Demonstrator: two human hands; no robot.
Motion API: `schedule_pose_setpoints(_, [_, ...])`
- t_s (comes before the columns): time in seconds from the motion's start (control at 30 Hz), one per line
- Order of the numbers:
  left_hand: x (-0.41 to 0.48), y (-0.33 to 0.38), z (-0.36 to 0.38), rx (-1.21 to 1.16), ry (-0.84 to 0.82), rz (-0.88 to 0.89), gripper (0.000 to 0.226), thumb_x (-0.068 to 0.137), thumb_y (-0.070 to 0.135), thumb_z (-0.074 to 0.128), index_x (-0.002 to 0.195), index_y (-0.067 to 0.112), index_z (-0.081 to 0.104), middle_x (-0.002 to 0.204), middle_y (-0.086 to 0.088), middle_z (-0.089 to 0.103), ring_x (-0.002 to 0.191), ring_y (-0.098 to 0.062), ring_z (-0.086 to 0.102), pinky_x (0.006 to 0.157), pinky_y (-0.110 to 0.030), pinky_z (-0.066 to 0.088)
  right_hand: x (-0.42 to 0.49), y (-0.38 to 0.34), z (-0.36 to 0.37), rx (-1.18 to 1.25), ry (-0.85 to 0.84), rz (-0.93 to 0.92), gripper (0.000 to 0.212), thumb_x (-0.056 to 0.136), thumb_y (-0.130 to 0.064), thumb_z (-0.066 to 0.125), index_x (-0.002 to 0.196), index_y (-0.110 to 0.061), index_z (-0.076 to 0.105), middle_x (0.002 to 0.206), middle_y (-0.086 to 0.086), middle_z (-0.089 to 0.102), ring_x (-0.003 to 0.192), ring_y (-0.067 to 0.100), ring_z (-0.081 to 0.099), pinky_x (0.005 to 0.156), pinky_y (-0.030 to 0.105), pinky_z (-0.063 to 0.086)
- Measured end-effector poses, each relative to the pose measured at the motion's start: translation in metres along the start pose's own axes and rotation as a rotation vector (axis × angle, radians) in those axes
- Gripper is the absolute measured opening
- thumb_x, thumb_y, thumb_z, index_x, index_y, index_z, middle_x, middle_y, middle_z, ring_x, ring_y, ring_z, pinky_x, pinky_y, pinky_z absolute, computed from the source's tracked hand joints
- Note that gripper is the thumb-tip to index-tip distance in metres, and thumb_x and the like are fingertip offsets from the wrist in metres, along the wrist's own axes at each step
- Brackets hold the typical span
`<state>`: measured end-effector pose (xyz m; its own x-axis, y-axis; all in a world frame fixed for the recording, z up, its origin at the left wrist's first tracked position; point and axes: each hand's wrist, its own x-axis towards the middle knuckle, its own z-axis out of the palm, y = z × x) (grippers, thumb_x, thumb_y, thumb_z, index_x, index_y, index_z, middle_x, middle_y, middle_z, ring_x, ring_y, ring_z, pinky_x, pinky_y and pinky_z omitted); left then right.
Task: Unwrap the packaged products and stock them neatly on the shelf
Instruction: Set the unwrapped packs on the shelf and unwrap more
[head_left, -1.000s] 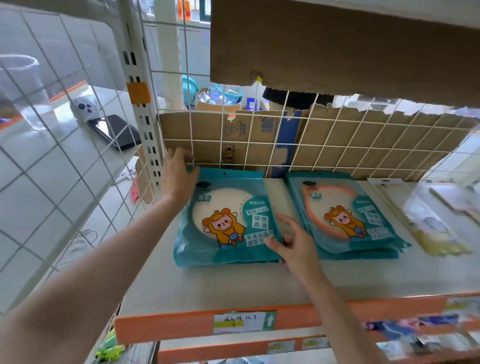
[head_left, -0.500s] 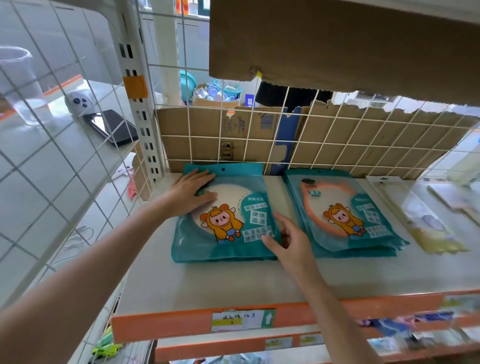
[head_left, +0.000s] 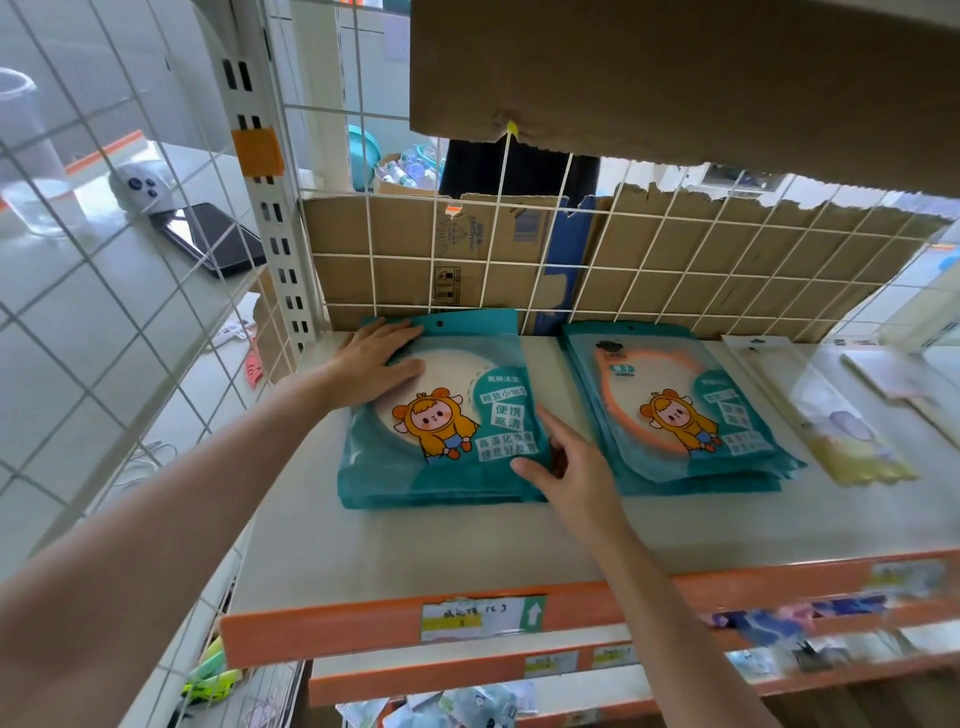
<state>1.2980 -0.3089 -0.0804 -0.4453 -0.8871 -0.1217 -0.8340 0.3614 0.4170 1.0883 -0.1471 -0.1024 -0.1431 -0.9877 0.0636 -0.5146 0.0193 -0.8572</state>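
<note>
A stack of teal packets with a cartoon figure and a white round item (head_left: 447, 415) lies flat on the white shelf (head_left: 415, 551), at its left. My left hand (head_left: 376, 364) rests flat on the stack's top left corner, fingers straight. At the stack's right edge my right hand (head_left: 566, 462) touches the side, thumb on the top packet and fingers along the edge. A second teal stack with an orange-rimmed item (head_left: 675, 410) lies just to the right, untouched.
Clear packets with yellow bottoms (head_left: 836, 421) lie further right. A wire grid backed by cardboard (head_left: 519, 260) closes the shelf's rear; a white upright post (head_left: 270, 208) stands at the left. An orange price rail (head_left: 493, 618) edges the front. A phone (head_left: 213, 239) lies beyond the side grid.
My left hand came off the stack's back left corner and now lies flat on top. The right hand stayed at the right edge. The camera moved closer.
</note>
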Motion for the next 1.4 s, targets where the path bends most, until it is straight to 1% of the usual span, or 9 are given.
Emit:
schedule_pose_setpoints(0.2, [-0.009,0.001,0.001,-0.181,0.157,0.050,0.056,0.093,0.031,0.051,0.144,0.022,0.030,0.152,-0.001,0.026,0.142,-0.024,0.013,0.116,-0.047,0.011,0.000,0.003,0.000,0.061,-0.010,0.009,0.054,0.085,-0.019,0.066,0.129,-0.034,0.040,0.109,-0.026,0.055,0.103,0.000,0.057,0.087,0.017,0.050])
schedule_pose_setpoints(0.3, [-0.020,0.005,-0.005,-0.179,0.264,0.066,0.049,0.093,0.030,0.051,0.140,0.023,0.038,0.147,-0.002,0.037,0.139,-0.024,0.025,0.114,-0.049,0.019,-0.001,0.008,0.001,0.039,0.087,0.007,0.048,0.087,-0.029,0.063,0.132,-0.024,0.047,0.109,-0.008,0.058,0.098,0.008,0.058,0.079,0.025,0.054])
schedule_pose_setpoints(0.4, [-0.030,0.006,-0.012,-0.144,0.390,0.097,0.038,0.093,0.031,0.051,0.130,0.023,0.052,0.135,-0.001,0.051,0.127,-0.022,0.042,0.108,-0.049,0.031,-0.002,0.005,0.000,-0.018,0.222,-0.031,0.041,0.089,-0.026,0.060,0.128,-0.019,0.051,0.094,-0.008,0.054,0.082,0.004,0.053,0.067,0.016,0.048])
schedule_pose_setpoints(0.53, [-0.041,0.014,-0.016,-0.153,0.432,0.162,0.033,0.093,0.030,0.052,0.125,0.021,0.056,0.126,-0.001,0.058,0.110,-0.015,0.052,0.093,-0.034,0.044,-0.002,-0.003,-0.008,-0.153,0.258,-0.100,0.042,0.093,-0.026,0.054,0.134,-0.015,0.047,0.118,-0.004,0.055,0.103,0.006,0.052,0.084,0.016,0.042])
schedule_pose_setpoints(0.6, [-0.043,0.025,-0.017,-0.105,0.389,0.215,0.039,0.092,0.031,0.053,0.130,0.024,0.050,0.131,0.000,0.053,0.113,-0.012,0.048,0.097,-0.035,0.040,0.000,-0.008,-0.013,-0.297,0.209,-0.166,0.048,0.094,-0.027,0.053,0.138,-0.012,0.042,0.135,0.002,0.049,0.124,0.013,0.044,0.098,0.018,0.032])
schedule_pose_setpoints(0.7, [-0.041,0.045,-0.014,0.047,0.279,0.221,0.053,0.091,0.038,0.052,0.141,0.028,0.035,0.149,0.003,0.031,0.139,-0.019,0.024,0.114,-0.044,0.012,0.004,-0.016,-0.025,-0.544,0.175,-0.237,0.057,0.094,-0.034,0.052,0.145,-0.016,0.032,0.148,0.004,0.035,0.139,0.018,0.026,0.115,0.032,0.018])
schedule_pose_setpoints(0.83, [-0.035,0.075,-0.001,0.162,0.213,0.219,0.063,0.091,0.046,0.048,0.146,0.030,0.022,0.156,0.003,0.012,0.144,-0.017,0.004,0.117,-0.043,-0.001,0.003,-0.017,-0.056,-0.772,0.115,-0.151,0.065,0.095,-0.043,0.044,0.150,-0.025,0.012,0.158,0.002,0.006,0.146,0.022,-0.003,0.116,0.040,-0.004])
schedule_pose_setpoints(1.2, [-0.032,0.217,0.041,0.152,0.189,0.254,0.065,0.091,0.048,0.049,0.147,0.029,0.022,0.157,0.001,0.009,0.144,-0.017,0.000,0.117,-0.043,-0.003,-0.033,0.033,-0.187,-0.857,0.062,0.019,0.067,0.095,-0.046,0.043,0.150,-0.027,0.010,0.159,0.004,0.002,0.145,0.027,-0.008,0.117,0.046,-0.006])
schedule_pose_setpoints(1.4, [-0.028,0.308,0.082,0.135,0.165,0.273,0.066,0.091,0.051,0.046,0.147,0.029,0.020,0.158,0.001,0.004,0.145,-0.018,-0.001,0.117,-0.045,-0.003,-0.062,0.072,-0.268,-0.893,0.104,-0.009,0.068,0.094,-0.044,0.046,0.150,-0.026,0.012,0.158,0.006,0.006,0.145,0.026,-0.005,0.115,0.045,-0.004])
